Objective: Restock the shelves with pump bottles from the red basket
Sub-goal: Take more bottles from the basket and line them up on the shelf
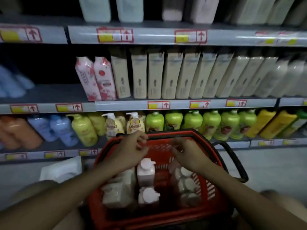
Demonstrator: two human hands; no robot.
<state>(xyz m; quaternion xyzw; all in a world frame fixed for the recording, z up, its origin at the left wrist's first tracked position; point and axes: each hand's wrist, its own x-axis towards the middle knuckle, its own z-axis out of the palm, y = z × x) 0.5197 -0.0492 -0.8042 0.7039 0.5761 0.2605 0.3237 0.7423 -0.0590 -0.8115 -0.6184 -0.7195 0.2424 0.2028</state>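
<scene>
While both hands' fingers (pixel 141 143) hover loosely spread, pump bottles (pixel 145 173) lie just below.

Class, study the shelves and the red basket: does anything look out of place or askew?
Yes. On the middle shelf, two pink bottles lean left at the end of the cream bottles, with an unfilled gap beside them. A white packet lies on the floor left of the red basket.

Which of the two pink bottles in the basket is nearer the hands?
The farther pink bottle, upright mid-basket, just below the left hand. The other pink bottle sits closer to the camera.
</scene>
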